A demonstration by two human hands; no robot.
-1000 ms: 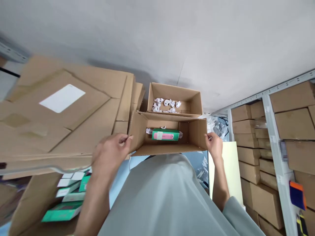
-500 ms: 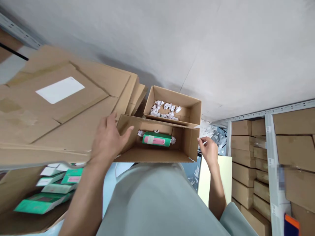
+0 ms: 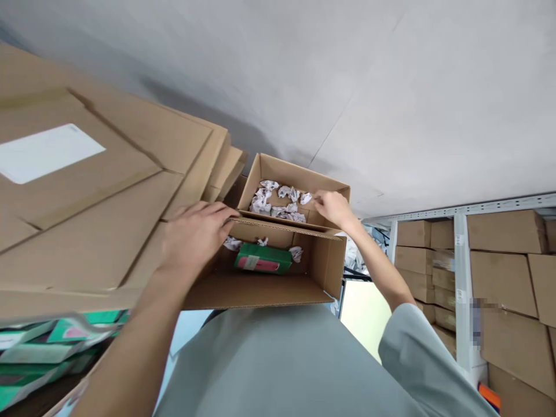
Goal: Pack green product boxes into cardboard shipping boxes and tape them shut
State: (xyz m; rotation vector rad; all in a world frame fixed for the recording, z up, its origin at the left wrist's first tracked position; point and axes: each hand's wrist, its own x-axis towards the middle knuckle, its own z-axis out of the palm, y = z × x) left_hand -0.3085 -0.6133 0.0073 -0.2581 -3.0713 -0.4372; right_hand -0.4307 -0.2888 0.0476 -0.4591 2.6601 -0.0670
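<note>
An open cardboard box (image 3: 260,289) stands against my body, holding a green box with a pink panel (image 3: 263,258) and a few wads of crumpled paper (image 3: 296,253). My left hand (image 3: 197,237) is closed over its far left corner, fingers on top of the rim. Just behind it stands a smaller open carton (image 3: 304,168) with several crumpled paper pieces (image 3: 260,201) on its floor. My right hand (image 3: 332,208) reaches over that carton's right part, fingers bent and slightly apart beside a paper wad (image 3: 306,198); no paper shows in them.
Flattened cardboard sheets (image 3: 130,174) are stacked on the left, close by my left hand. Below them several green boxes (image 3: 35,353) lie in a large carton. Metal shelving (image 3: 463,278) with cardboard boxes stands at the right. A grey wall (image 3: 278,87) rises behind.
My right hand has left the near box's right edge and moved up and left over the rear carton. My left hand has closed onto the near box's corner. The view has shifted slightly.
</note>
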